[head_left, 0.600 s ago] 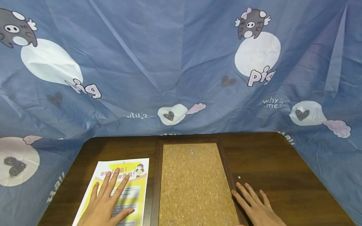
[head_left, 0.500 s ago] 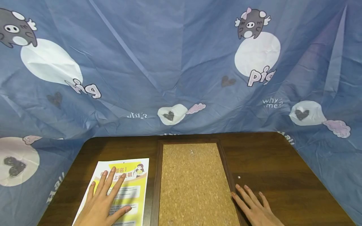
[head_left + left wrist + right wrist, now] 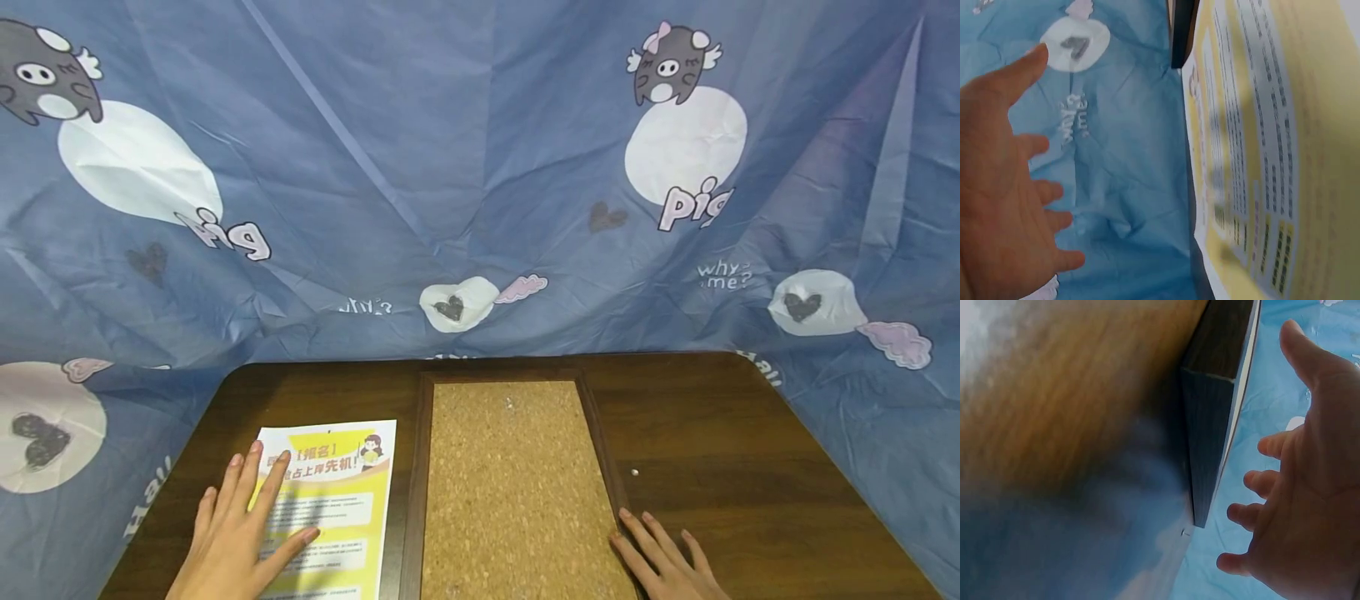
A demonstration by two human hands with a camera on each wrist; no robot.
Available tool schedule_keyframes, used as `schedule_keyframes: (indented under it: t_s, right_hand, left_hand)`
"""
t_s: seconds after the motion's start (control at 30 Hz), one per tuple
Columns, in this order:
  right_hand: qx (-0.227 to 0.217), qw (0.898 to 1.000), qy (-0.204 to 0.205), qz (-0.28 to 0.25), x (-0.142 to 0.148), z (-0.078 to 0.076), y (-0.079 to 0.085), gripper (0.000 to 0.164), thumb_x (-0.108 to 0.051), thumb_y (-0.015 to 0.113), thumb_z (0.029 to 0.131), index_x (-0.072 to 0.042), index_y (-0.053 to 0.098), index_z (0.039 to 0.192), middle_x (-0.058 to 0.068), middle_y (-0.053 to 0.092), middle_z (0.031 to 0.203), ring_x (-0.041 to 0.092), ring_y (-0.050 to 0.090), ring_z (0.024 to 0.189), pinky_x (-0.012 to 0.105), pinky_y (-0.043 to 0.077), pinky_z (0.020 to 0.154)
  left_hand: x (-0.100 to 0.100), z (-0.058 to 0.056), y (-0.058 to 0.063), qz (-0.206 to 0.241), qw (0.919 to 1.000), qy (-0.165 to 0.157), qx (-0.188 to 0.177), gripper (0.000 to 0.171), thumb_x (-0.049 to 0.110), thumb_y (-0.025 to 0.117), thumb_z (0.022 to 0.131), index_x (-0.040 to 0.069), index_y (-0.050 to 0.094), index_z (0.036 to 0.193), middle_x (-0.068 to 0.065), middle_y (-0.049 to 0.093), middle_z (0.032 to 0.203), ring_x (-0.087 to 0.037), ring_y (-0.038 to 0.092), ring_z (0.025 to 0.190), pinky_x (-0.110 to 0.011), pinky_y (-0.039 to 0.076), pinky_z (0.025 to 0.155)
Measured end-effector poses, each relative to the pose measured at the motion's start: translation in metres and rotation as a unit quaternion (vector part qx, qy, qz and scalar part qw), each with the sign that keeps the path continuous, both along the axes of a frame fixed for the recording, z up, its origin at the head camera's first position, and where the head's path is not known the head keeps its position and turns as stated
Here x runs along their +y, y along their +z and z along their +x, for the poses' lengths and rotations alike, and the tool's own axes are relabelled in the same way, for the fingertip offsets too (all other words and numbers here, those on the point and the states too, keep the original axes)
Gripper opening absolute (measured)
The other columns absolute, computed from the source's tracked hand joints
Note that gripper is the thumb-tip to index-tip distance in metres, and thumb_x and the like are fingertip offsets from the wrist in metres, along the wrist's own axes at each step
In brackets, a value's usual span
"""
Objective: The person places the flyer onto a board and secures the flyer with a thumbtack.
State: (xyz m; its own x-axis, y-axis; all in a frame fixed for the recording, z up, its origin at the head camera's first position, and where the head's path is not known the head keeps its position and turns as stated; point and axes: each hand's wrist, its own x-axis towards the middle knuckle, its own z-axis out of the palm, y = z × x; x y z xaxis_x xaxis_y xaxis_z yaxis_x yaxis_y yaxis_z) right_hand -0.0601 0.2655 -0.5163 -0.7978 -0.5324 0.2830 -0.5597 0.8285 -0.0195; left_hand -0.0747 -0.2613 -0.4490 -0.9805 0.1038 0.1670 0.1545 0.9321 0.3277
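Note:
My left hand (image 3: pixel 232 533) is spread over the left part of a printed poster (image 3: pixel 345 508), white and yellow with rows of text. A gap shows between that palm and the poster (image 3: pixel 1272 125) in the left wrist view. In the middle lies a cork board (image 3: pixel 517 483) with a dark wooden frame. Over its right frame edge is my right hand (image 3: pixel 671 558), fingers extended and holding nothing. The right wrist view shows this hand (image 3: pixel 1316 481) apart from the board's dark frame (image 3: pixel 1207 437). A small pushpin (image 3: pixel 634 472) sits on the table just beyond the right fingertips.
All of this lies on a dark brown wooden table (image 3: pixel 750 433) with rounded far corners. A blue cloth (image 3: pixel 360 150) printed with pigs and hearts hangs behind it and along the sides. Shiny clear bits (image 3: pixel 509 402) show near the cork's top.
My left hand has shifted left across the poster, uncovering more of its heading. The right hand has drawn slightly back toward me. Poster, cork board and pushpin stay in place.

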Motion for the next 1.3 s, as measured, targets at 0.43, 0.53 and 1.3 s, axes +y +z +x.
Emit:
schedule_keyframes:
  t_s: [0.43, 0.53, 1.3]
  right_hand:
    - [0.061, 0.997, -0.051, 0.01, -0.005, 0.01, -0.021, 0.073, -0.073, 0.06, 0.081, -0.022, 0.06, 0.133, -0.013, 0.039, 0.154, 0.021, 0.058, 0.119, 0.059, 0.048, 0.08]
    - [0.066, 0.996, -0.058, 0.002, -0.006, 0.01, -0.026, 0.071, -0.071, 0.061, 0.081, -0.021, 0.062, 0.131, -0.012, 0.048, 0.148, 0.019, 0.06, 0.117, 0.059, 0.048, 0.079]
    - [0.144, 0.988, -0.037, -0.03, -0.002, 0.011, -0.046, 0.068, -0.071, 0.051, 0.088, -0.015, 0.069, 0.122, -0.013, 0.045, 0.15, 0.003, 0.042, 0.131, 0.063, 0.049, 0.074]
  left_hand:
    - [-0.038, -0.009, -0.008, 0.042, 0.9879, 0.102, -0.11, 0.107, 0.066, 0.052, 0.093, 0.002, -0.006, 0.157, -0.038, -0.016, 0.153, -0.066, -0.008, 0.134, -0.082, 0.004, 0.094]
    - [-0.042, -0.01, -0.01, 0.041, 0.986, 0.109, -0.119, 0.108, 0.067, 0.051, 0.092, 0.001, -0.006, 0.156, -0.039, -0.016, 0.153, -0.067, -0.006, 0.133, -0.083, 0.005, 0.093]
    - [-0.069, -0.018, -0.025, 0.063, 0.9369, 0.213, -0.27, 0.126, 0.08, 0.046, 0.085, -0.011, -0.012, 0.149, -0.052, -0.012, 0.141, -0.073, -0.004, 0.125, -0.082, 0.014, 0.095]
